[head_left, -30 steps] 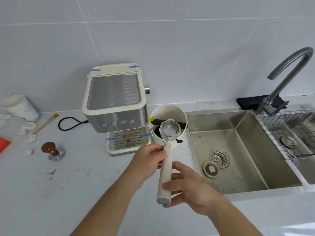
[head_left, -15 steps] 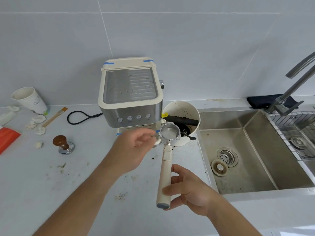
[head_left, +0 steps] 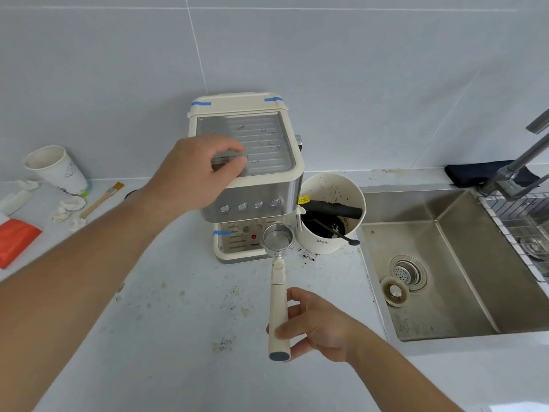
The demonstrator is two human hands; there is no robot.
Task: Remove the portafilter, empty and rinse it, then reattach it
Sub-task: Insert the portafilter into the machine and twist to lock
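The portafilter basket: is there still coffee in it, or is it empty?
Empty. The portafilter, held by its handle in the right hand, faces up and its basket shows only bare shiny metal, no dark grounds.

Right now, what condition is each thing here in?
Portafilter: off the machine, basket empty, held by its handle.
Right hand: grips the handle.
Left hand: above the espresso machine top, fingers curled.
Knock box: holds dark grounds.
Sink: drain unplugged, stopper beside.
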